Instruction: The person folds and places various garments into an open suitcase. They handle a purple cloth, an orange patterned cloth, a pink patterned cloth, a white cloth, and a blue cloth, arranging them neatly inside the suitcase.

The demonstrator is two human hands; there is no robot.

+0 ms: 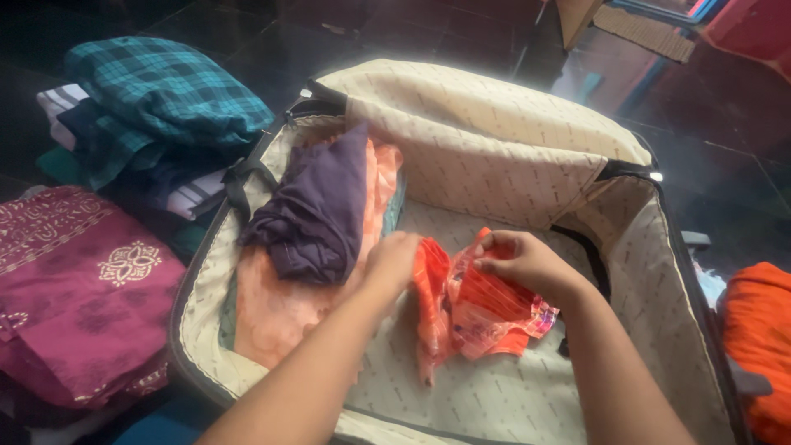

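Observation:
An open suitcase with cream lining lies on the floor. Both my hands are inside it on an orange garment in a clear plastic wrapper. My left hand presses the garment's left edge, fingers curled. My right hand pinches the wrapper's top between thumb and fingers. To the left in the suitcase lies a folded peach cloth with a dark purple garment on top of it.
A stack of folded clothes topped by a teal checked cloth stands left of the suitcase. A maroon embroidered cloth lies at the near left. An orange cloth sits at the right edge. The floor is dark tile.

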